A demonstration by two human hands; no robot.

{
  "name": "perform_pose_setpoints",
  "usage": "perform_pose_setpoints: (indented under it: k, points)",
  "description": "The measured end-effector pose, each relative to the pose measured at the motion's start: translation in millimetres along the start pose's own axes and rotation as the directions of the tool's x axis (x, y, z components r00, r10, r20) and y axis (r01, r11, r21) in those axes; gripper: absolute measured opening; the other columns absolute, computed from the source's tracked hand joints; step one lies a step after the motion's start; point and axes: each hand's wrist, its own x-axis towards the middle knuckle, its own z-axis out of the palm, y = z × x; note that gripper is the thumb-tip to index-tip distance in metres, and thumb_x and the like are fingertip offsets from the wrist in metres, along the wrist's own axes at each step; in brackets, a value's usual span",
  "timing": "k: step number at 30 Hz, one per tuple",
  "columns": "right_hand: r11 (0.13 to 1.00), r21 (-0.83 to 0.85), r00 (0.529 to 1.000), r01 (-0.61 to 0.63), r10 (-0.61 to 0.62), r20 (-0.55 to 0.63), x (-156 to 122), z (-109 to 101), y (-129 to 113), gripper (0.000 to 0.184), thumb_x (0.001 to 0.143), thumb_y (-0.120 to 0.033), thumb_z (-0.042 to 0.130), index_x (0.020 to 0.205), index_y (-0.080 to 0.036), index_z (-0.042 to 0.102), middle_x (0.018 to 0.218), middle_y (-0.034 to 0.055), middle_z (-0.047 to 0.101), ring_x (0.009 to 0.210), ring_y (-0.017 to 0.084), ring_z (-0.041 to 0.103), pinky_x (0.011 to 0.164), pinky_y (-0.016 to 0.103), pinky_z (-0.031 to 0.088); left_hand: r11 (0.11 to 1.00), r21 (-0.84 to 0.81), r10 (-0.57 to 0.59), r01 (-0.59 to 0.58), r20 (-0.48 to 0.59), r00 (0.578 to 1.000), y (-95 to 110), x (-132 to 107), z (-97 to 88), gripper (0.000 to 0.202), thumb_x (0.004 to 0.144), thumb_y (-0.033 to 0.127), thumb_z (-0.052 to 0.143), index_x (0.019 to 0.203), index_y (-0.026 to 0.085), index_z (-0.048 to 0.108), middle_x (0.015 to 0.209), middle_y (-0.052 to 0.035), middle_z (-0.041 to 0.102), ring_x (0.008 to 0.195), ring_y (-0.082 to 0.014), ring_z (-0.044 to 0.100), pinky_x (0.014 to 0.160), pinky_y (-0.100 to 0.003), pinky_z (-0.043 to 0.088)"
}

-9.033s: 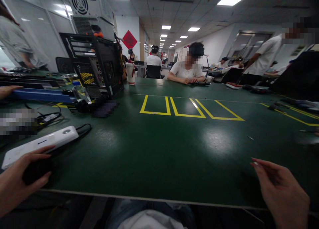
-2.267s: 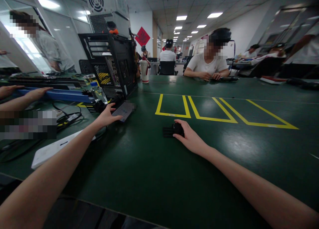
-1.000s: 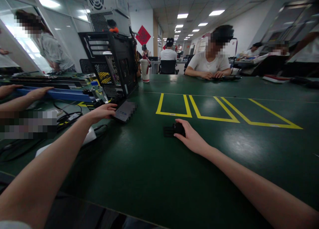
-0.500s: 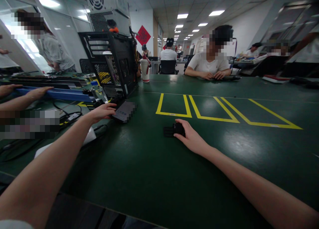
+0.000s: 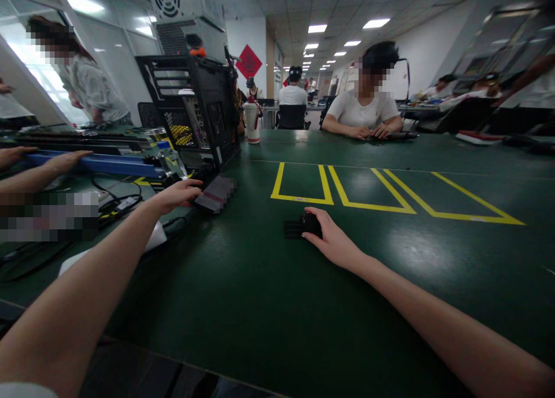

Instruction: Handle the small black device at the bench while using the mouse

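My left hand [image 5: 176, 194] reaches far forward and grips the near edge of a flat dark phone-like device [image 5: 215, 193] lying beside the open black computer case [image 5: 195, 112]. My right hand [image 5: 332, 240] is stretched out on the green table [image 5: 269, 294], its fingers curled over a small black object [image 5: 301, 226] just short of the yellow taped boxes [image 5: 301, 184].
A white power strip [image 5: 151, 239] with black cables lies under my left arm. Another person's hands [image 5: 65, 160] rest on a blue bar [image 5: 99, 165] at the left. A white cup [image 5: 252, 123] stands behind the case. A seated person [image 5: 362, 112] faces me across the table.
Since 2.3 s ago my left hand has closed onto the flat dark device and tilted its near edge up slightly. My right hand has stayed on the small black object.
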Motion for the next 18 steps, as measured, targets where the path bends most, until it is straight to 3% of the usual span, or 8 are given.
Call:
perform_pose_setpoints:
  k: [7, 11, 18]
  points:
    - [1.000, 0.020, 1.000, 0.001, -0.001, -0.003, -0.2, 0.6, 0.8, 0.051, 0.079, -0.030, 0.048, 0.125, -0.025, 0.029, 0.125, 0.0072, 0.039, 0.115, 0.024, 0.042, 0.097, 0.046, 0.036, 0.989, 0.146, -0.011, 0.018, -0.051, 0.999, -4.6, 12.4, 3.9, 0.053, 0.072, 0.036, 0.052, 0.122, 0.021, 0.039, 0.094, 0.0006, 0.059, 0.081, -0.0132, 0.052, 0.059, -0.020, 0.041]
    - [0.999, 0.033, 1.000, 0.001, -0.001, 0.001, -0.4, 0.3, 0.0, 0.052, 0.078, -0.030, 0.049, 0.126, -0.026, 0.029, 0.126, 0.0068, 0.038, 0.115, 0.025, 0.042, 0.097, 0.047, 0.035, 0.975, 0.214, -0.041, 0.062, -0.100, 0.994, -9.9, 29.1, 10.6, 0.063, 0.066, 0.047, 0.057, 0.119, 0.016, 0.042, 0.089, -0.0015, 0.062, 0.076, -0.0166, 0.057, 0.056, -0.022, 0.042]
    - [0.999, 0.044, 1.000, -0.025, 0.024, 0.008, -1.0, -1.1, 0.0, 0.053, 0.078, -0.031, 0.050, 0.126, -0.026, 0.029, 0.126, 0.0070, 0.039, 0.114, 0.025, 0.043, 0.095, 0.047, 0.038, 0.813, 0.564, -0.055, 0.143, -0.171, 0.984, -5.2, 37.3, 9.3, 0.069, 0.067, 0.061, 0.047, 0.115, 0.012, 0.047, 0.101, -0.0117, 0.060, 0.079, -0.0256, 0.060, 0.062, -0.030, 0.045]
